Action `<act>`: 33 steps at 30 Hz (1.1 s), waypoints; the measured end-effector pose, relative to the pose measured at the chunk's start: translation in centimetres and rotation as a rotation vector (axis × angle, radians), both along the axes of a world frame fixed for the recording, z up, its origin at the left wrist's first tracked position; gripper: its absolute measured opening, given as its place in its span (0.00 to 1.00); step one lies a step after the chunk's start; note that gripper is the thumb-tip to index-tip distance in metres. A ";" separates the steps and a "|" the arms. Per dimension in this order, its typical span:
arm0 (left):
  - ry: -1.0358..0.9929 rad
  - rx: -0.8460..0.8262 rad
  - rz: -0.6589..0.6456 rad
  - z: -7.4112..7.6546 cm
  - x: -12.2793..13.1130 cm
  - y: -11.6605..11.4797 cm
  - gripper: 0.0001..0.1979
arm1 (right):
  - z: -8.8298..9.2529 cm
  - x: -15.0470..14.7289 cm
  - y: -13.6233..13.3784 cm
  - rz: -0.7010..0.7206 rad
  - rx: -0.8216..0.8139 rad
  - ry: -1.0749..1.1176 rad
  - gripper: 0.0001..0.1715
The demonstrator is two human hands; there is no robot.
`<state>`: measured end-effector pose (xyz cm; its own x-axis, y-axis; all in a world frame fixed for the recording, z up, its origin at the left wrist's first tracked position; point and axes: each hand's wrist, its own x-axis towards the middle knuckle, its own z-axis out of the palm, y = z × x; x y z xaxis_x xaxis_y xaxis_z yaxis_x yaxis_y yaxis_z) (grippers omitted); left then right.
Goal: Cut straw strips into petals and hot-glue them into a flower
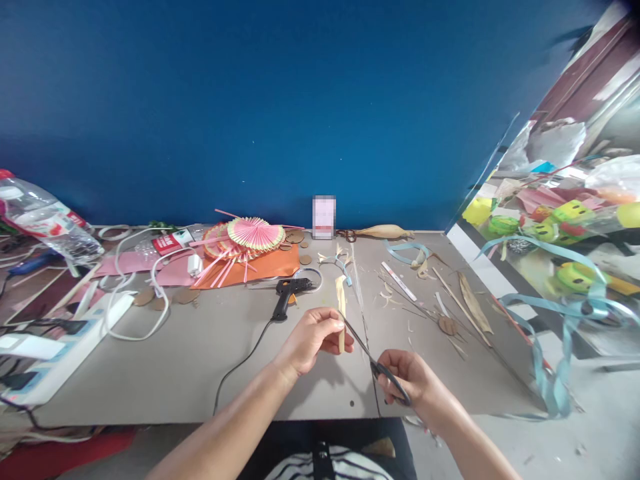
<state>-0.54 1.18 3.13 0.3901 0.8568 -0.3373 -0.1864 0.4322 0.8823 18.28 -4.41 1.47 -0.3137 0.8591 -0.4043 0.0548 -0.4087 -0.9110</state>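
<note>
My left hand (320,339) pinches a pale yellow strip (341,293), which looks like dried husk or raffia and stands upright between the fingers. In my right hand (407,380) are dark-handled scissors (383,375), fingers wrapped round the loops. Their blades point up and left and reach the strip beside my left fingertips; whether they touch it I cannot tell. Just beyond, a small light-blue ribbon ring (344,268) with pale tips lies on the table. A black glue gun (286,297) rests to the left of my left hand, its cord trailing toward the front edge.
Pink and green paper fans (255,237) lie on orange paper (280,267) at the back left. A white power strip (75,353) and bottle (45,220) stand left. Scraps, a dried husk (473,303) and blue ribbon (560,360) lie right. A blue panel (320,113) rises behind.
</note>
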 end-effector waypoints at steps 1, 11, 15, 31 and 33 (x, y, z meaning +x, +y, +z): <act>0.004 0.002 -0.006 0.0 0.0 0.1 0.07 | 0.0 0.1 0.0 0.006 -0.002 0.001 0.22; 0.011 -0.028 -0.077 0.3 -0.4 0.5 0.04 | 0.8 1.0 0.6 0.059 -0.030 0.006 0.20; 0.036 -0.055 -0.120 0.2 -0.5 0.9 0.04 | 1.0 1.4 0.7 0.086 -0.051 -0.015 0.20; 0.099 -0.064 -0.269 0.6 -1.1 2.2 0.04 | 0.9 2.8 2.0 0.212 0.028 -0.189 0.18; 0.106 -0.061 -0.290 0.6 -1.2 2.2 0.04 | 0.7 3.0 2.1 0.222 0.029 -0.198 0.19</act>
